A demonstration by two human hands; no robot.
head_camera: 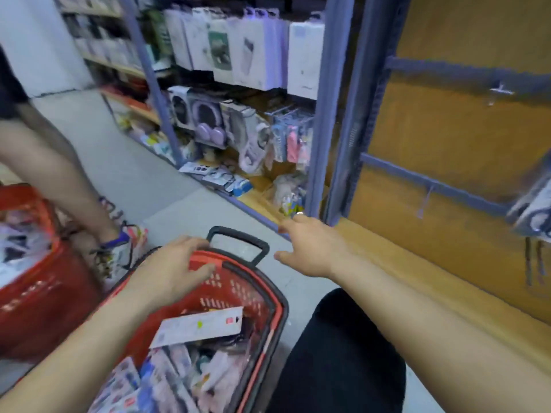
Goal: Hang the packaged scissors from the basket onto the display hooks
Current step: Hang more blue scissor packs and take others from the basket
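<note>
hands off the stock, one on the basket, one in the air.
lower left, a second red basket [26,263] and another person's shoe [119,251]. at bottom centre the left hand [176,263] lies over the far rim of the red basket [238,286] beside its black handle [238,236], fingers fairly straight. the packs [199,326] lie heaped inside, too blurred to pick out scissors. the right hand [310,248] hangs beside it, fingers loosely spread, holding nothing. right of frame, two bare display hooks [425,201] on a wooden panel; one hanging pack [533,210] at the edge.
</note>
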